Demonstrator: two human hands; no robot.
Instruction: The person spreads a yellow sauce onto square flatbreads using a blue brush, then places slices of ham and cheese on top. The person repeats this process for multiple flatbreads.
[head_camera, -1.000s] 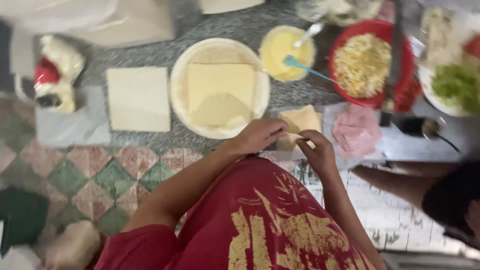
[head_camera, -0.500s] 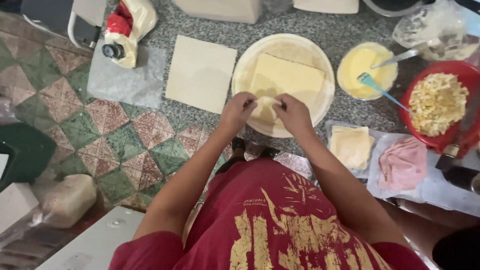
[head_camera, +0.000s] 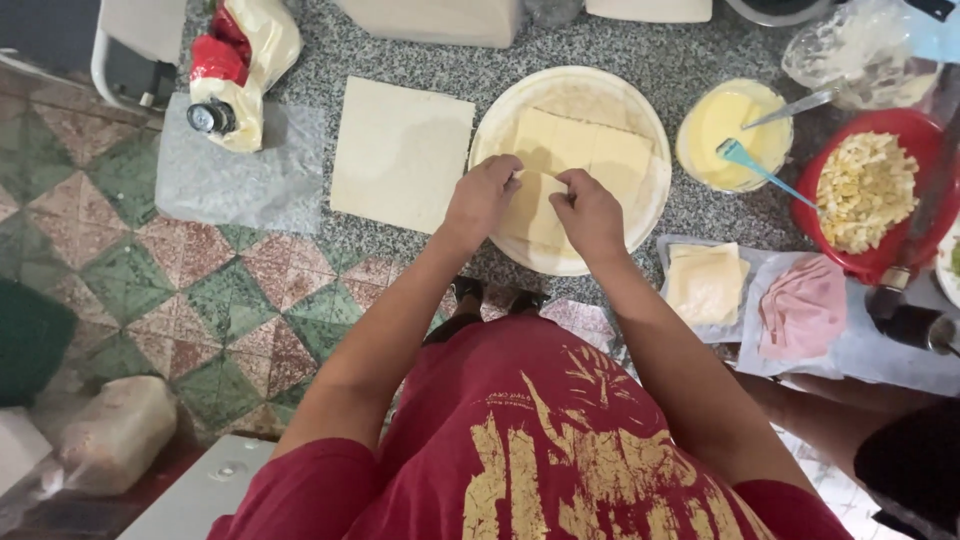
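Head view looks straight down on a speckled grey granite counter (head_camera: 640, 45) above a floor of green and pink patterned tiles (head_camera: 150, 290). On the counter, by size: a round cream dish (head_camera: 500, 130) lined with pale dough, a loose square dough sheet (head_camera: 400, 155) left of it, a red bowl (head_camera: 905, 125) of diced pale filling, a bowl of yellow beaten egg (head_camera: 722, 118) with a blue brush, then sliced ham (head_camera: 803, 305) and cheese slices (head_camera: 705, 283) on plastic. The step looks like laying cheese inside the dish: the left hand (head_camera: 482, 195) and right hand (head_camera: 590, 208) pinch one cheese slice (head_camera: 535, 212) between thumb and fingers, just over the dough. Next, it likely needs lowering flat beside the slices already there
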